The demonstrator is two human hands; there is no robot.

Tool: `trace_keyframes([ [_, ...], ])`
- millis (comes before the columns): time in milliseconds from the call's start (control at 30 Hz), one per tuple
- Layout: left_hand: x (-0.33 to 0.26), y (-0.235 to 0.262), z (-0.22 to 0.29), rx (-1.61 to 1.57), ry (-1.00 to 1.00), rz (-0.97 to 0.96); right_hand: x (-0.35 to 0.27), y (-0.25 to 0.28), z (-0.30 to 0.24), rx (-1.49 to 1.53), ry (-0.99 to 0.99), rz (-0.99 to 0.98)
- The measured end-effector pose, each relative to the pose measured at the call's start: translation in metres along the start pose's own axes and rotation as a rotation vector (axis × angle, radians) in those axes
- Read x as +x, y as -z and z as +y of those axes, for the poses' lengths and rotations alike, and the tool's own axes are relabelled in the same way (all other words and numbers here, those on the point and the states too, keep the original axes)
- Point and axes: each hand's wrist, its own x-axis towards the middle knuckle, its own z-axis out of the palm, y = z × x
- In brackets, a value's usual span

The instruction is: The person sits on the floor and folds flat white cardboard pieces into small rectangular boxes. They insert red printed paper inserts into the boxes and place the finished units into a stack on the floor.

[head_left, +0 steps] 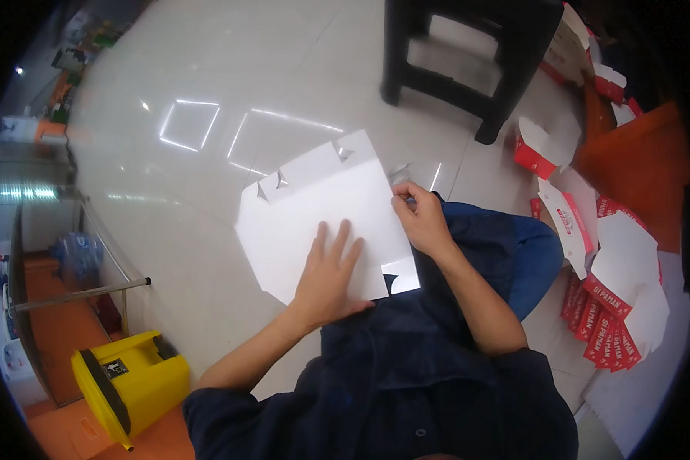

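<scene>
A flat white cardboard box blank [314,207] with cut tabs along its far edge rests on my lap, over my dark blue trousers. My left hand [328,276] lies flat on its near part, fingers spread, pressing it down. My right hand [418,215] pinches the blank's right edge between thumb and fingers.
A stack of red-and-white flat box blanks [617,307] lies on the floor at my right, with folded boxes [537,149] beyond it. A black stool [468,54] stands ahead. A yellow bin [126,379] and a metal rail [92,287] are at the left on the glossy white floor.
</scene>
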Motion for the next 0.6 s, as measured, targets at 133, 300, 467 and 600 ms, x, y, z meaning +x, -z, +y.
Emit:
trace_keyframes([
  [133,-0.003,-0.005,0.004,0.039,-0.031,0.017,-0.004,0.016,0.017,0.147,-0.14,-0.042],
  [300,-0.003,-0.004,-0.009,-0.059,-0.131,0.094,-0.033,0.04,0.007,0.273,-0.281,-0.161],
  [467,-0.001,0.005,-0.041,-0.246,-0.273,0.035,-0.077,0.049,-0.002,0.491,-0.214,-0.134],
  [600,0.004,0.021,-0.034,-0.578,-0.043,0.041,-0.088,0.078,-0.017,0.46,-0.037,-0.208],
])
